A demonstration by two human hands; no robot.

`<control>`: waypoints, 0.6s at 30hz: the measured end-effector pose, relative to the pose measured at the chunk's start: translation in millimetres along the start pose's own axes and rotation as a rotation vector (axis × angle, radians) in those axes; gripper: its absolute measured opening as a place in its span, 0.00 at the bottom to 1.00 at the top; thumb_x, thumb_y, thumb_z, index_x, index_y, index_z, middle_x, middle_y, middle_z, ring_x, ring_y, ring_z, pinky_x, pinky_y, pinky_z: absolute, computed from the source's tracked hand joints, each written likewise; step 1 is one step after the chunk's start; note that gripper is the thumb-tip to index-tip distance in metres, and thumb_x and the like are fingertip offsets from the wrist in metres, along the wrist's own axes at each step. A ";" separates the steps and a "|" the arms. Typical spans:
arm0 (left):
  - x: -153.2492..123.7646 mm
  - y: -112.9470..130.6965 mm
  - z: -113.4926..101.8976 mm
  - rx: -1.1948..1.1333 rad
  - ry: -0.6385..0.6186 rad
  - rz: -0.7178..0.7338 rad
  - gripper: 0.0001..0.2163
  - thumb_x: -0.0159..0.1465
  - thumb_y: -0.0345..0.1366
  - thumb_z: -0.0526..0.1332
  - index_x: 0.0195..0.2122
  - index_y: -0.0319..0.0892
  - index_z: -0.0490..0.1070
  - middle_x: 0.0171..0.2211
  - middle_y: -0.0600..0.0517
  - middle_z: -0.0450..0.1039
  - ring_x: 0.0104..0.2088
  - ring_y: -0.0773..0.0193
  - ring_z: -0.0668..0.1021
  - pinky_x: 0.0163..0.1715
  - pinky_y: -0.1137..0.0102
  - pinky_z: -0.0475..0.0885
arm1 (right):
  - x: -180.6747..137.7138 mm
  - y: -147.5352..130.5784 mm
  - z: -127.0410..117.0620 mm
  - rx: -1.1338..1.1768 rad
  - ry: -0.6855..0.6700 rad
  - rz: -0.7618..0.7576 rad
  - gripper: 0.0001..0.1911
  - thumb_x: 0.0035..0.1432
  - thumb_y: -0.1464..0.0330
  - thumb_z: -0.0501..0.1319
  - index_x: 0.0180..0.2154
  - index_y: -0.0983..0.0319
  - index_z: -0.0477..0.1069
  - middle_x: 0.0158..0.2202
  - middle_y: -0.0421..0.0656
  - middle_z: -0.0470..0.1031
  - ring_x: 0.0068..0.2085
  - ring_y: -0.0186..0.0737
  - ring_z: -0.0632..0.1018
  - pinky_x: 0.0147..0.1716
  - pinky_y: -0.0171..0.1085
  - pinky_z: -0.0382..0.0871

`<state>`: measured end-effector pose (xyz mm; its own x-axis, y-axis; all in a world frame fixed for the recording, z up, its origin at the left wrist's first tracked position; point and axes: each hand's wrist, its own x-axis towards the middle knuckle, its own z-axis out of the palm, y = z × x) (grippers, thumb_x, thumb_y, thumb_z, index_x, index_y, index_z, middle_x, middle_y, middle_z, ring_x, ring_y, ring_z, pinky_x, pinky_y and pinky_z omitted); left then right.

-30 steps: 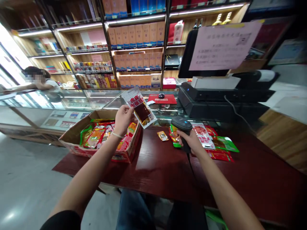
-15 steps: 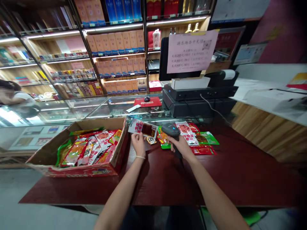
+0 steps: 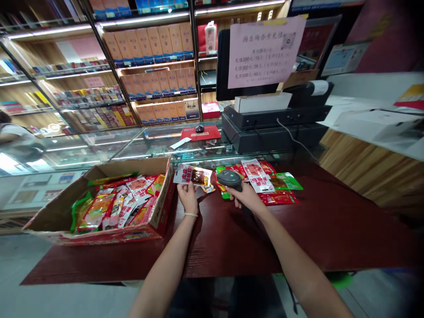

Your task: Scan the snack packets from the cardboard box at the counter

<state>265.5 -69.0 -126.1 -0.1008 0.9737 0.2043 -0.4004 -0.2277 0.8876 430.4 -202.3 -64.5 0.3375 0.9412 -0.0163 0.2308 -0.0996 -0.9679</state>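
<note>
My left hand (image 3: 188, 198) pinches the lower edge of a snack packet (image 3: 192, 175), white with red lettering and a dark window, held up over the table. In my right hand (image 3: 247, 197) is a black barcode scanner (image 3: 229, 177), its head pointed left toward the packet and a green light showing on top. Past the scanner, several snack packets (image 3: 281, 197) in red, white and green lie in a loose pile. A small pale packet (image 3: 208, 189) sits just behind my left hand, partly covered by the held one.
An open cardboard box (image 3: 96, 240) of snack packets stands on the dark red table (image 3: 225, 247) at left. Behind are a glass counter (image 3: 132, 143), a mouse (image 3: 199, 128) on a red mat, and a monitor (image 3: 223, 66) with a pink notice. A person (image 3: 20, 137) is at far left.
The packet in my left hand has tilted, so its window catches more light. The scanner has shifted slightly left, and its light has gone from blue to green. The camera view has dipped.
</note>
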 end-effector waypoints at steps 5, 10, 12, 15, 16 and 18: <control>-7.5 4.3 1.0 0.190 -0.240 0.131 0.07 0.63 0.39 0.60 0.35 0.43 0.63 0.36 0.51 0.73 0.40 0.63 0.78 0.45 0.65 0.74 | 0.6 -3.2 -16.9 0.143 0.162 -0.036 0.20 0.51 0.51 0.66 0.29 0.61 0.67 0.21 0.38 0.73 0.14 0.31 0.70 0.11 0.30 0.62; -17.3 -2.4 7.7 0.395 -0.743 0.184 0.03 0.64 0.33 0.56 0.36 0.44 0.69 0.49 0.46 0.76 0.55 0.58 0.74 0.56 0.59 0.67 | -0.5 -5.5 -41.8 0.280 0.323 -0.065 0.19 0.50 0.53 0.66 0.27 0.61 0.67 0.21 0.38 0.73 0.15 0.31 0.71 0.12 0.30 0.63; -16.1 -9.4 9.1 0.533 -0.830 0.204 0.06 0.64 0.30 0.55 0.36 0.45 0.71 0.54 0.46 0.73 0.59 0.57 0.71 0.59 0.57 0.64 | -0.6 -4.9 -46.2 0.307 0.333 -0.062 0.18 0.51 0.53 0.66 0.26 0.61 0.67 0.21 0.38 0.72 0.16 0.31 0.70 0.13 0.30 0.63; -9.9 -20.9 8.5 0.726 -0.804 0.239 0.11 0.61 0.26 0.56 0.37 0.45 0.76 0.58 0.46 0.69 0.63 0.55 0.66 0.62 0.54 0.60 | -1.0 -5.1 -45.1 0.313 0.313 -0.060 0.18 0.51 0.53 0.66 0.26 0.60 0.67 0.21 0.39 0.73 0.16 0.31 0.70 0.13 0.31 0.63; -7.9 -24.2 7.9 0.763 -0.790 0.244 0.12 0.60 0.25 0.56 0.38 0.46 0.77 0.58 0.47 0.69 0.63 0.55 0.65 0.62 0.54 0.60 | -1.4 -5.7 -43.5 0.304 0.304 -0.056 0.18 0.51 0.53 0.65 0.26 0.60 0.68 0.21 0.39 0.73 0.16 0.31 0.70 0.13 0.31 0.63; -5.7 -28.5 6.7 0.785 -0.779 0.247 0.15 0.60 0.24 0.56 0.42 0.47 0.77 0.58 0.47 0.69 0.63 0.55 0.66 0.63 0.54 0.60 | -2.2 -7.3 -40.0 0.281 0.288 -0.044 0.18 0.51 0.53 0.66 0.25 0.60 0.68 0.20 0.39 0.72 0.16 0.32 0.70 0.13 0.31 0.63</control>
<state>283.5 -68.0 -149.9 0.6069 0.7046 0.3678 0.2612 -0.6139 0.7449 464.4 -216.5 -47.4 0.5837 0.8099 0.0589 0.0060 0.0683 -0.9976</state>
